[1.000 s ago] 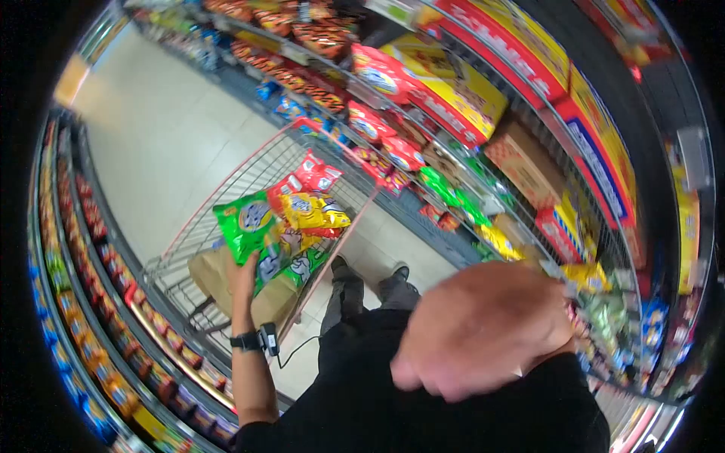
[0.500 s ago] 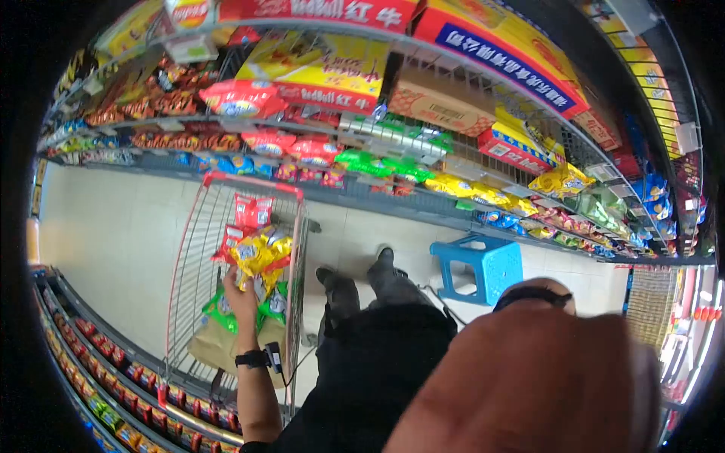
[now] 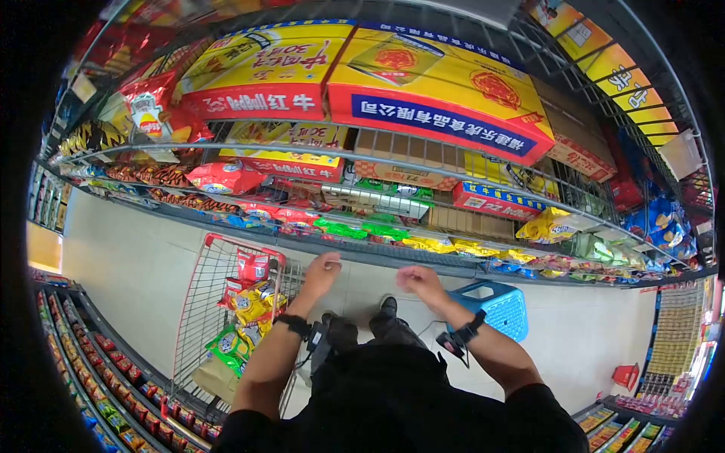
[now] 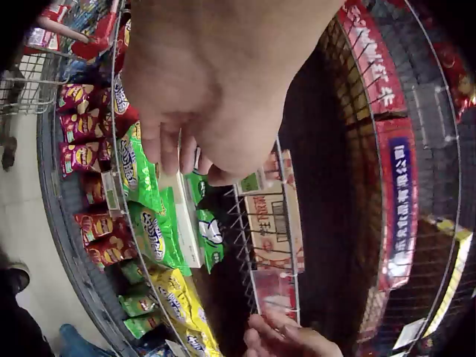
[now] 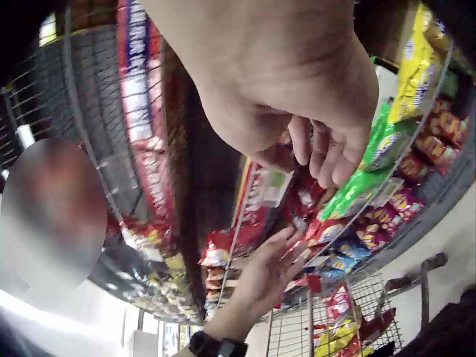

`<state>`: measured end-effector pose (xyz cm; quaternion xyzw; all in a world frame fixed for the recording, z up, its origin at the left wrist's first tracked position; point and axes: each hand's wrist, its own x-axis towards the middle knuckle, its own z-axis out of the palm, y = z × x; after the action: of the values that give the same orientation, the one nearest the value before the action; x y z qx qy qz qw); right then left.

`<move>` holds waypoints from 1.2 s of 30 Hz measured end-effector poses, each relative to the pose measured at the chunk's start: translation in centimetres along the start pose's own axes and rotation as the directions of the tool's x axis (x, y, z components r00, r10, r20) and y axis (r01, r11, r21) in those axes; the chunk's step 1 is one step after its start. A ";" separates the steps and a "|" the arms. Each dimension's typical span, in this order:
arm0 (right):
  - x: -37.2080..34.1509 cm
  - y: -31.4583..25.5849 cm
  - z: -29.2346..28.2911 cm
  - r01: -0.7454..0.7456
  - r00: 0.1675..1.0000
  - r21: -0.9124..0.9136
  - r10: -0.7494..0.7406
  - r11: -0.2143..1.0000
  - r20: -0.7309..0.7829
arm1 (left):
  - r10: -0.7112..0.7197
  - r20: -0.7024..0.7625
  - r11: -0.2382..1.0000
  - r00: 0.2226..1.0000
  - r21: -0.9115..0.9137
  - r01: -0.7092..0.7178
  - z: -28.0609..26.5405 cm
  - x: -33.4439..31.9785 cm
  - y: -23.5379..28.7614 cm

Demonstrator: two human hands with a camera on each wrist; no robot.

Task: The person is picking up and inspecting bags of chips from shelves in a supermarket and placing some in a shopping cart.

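Note:
In the head view my left hand (image 3: 321, 278) and right hand (image 3: 424, 285) reach toward the shelf edge, apart from each other, with nothing in either. The left wrist view has the left hand (image 4: 201, 97) over green snack bags (image 4: 158, 232), its fingers loosely bent. Lower down, the right hand (image 4: 290, 338) shows partly. Seen from the right wrist, the right hand (image 5: 297, 97) hangs with loosely curled fingers near the shelf, while the left hand (image 5: 264, 281) has its fingers extended. Red and yellow snack bags (image 3: 255, 302) lie in the shopping cart (image 3: 183, 317) with a green bag (image 3: 229, 347).
Shelves ahead hold yellow and red cartons (image 3: 438, 90), red snack bags (image 3: 225, 178) and yellow bags (image 3: 434, 243). A blue stool (image 3: 504, 313) stands at the right. Another shelf (image 3: 98, 347) of packets runs along the lower left.
My left hand has left the bags in the cart and moved right toward the shelf. The right hand has dropped from close before the camera. The view has turned toward the shelf.

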<state>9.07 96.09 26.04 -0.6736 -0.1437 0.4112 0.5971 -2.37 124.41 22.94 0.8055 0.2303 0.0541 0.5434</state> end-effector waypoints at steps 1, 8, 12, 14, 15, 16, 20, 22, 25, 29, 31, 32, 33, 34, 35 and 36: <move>1.4 1.1 -1.2 -0.029 0.994 0.089 0.038 0.996 -0.103 | -0.031 0.025 0.999 0.999 0.042 0.030 0.7 1.0 0.9; 12.1 6.9 -4.1 -0.106 0.932 -0.294 -0.008 0.950 -0.362 | -0.140 0.058 0.953 0.988 0.278 0.119 5.6 10.0 -1.2; 16.3 6.1 -4.1 -0.221 0.910 -0.370 0.055 0.902 -0.411 | -0.078 0.105 0.938 0.991 0.344 0.037 5.9 13.1 -0.7; 18.4 6.4 -4.0 -0.136 0.862 -0.370 -0.074 0.919 -0.501 | -0.088 0.165 0.903 0.982 0.429 0.009 6.0 16.4 -6.1; 19.2 6.1 -4.2 -0.159 0.870 -0.450 -0.091 0.879 -0.485 | -0.276 0.243 0.861 0.930 0.492 0.128 5.5 17.7 -3.8; 20.2 5.9 -4.8 -0.182 0.878 -0.525 -0.103 0.831 -0.468 | -0.167 0.301 0.860 0.939 0.510 -0.011 5.5 18.1 -1.8; 22.3 5.1 -7.0 -0.016 0.807 -0.514 -0.293 0.858 -0.513 | -0.301 0.326 0.951 0.896 0.164 0.260 7.3 23.1 -4.1; 24.5 6.0 -8.5 0.072 0.705 -0.588 -0.458 0.806 -0.542 | -0.413 0.503 0.896 0.759 0.077 0.437 8.4 26.6 -3.5; 32.8 16.0 -8.6 -0.063 0.636 -0.493 -0.346 0.868 -0.690 | -0.344 0.580 0.908 0.738 0.003 0.420 9.0 25.8 0.4; 22.9 6.8 -8.5 -0.077 0.670 -0.239 -0.127 0.968 -0.731 | -0.302 0.549 0.923 0.780 -0.035 0.383 10.1 26.5 -1.6; 21.4 5.5 -7.7 -0.029 0.652 -0.161 -0.103 0.987 -0.751 | -0.359 0.432 0.921 0.827 0.021 0.388 10.5 25.2 1.2; 21.0 5.3 -7.2 0.022 0.635 -0.091 -0.084 0.996 -0.768 | -0.374 0.415 0.913 0.829 0.009 0.407 10.3 25.1 0.7; 20.4 4.8 -6.8 0.015 0.659 -0.099 -0.085 0.995 -0.747 | -0.353 0.427 0.925 0.833 0.023 0.380 9.7 25.5 0.0; 19.8 4.4 -6.5 0.060 0.657 -0.105 -0.119 0.993 -0.745 | -0.331 0.439 0.935 0.835 0.036 0.352 9.0 25.7 -0.8; 19.2 3.9 -6.3 0.105 0.653 -0.109 -0.151 0.988 -0.742 | -0.347 0.418 0.928 0.839 0.022 0.373 8.5 25.1 -0.9; 18.0 3.3 -5.9 0.095 0.679 -0.107 -0.142 0.990 -0.721 | -0.277 0.376 0.955 0.884 0.002 0.298 7.8 24.0 -0.6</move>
<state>23.57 103.58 15.82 -0.7882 0.0486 0.0670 0.6098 21.39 128.26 15.33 0.7425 0.2384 -0.1741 0.6012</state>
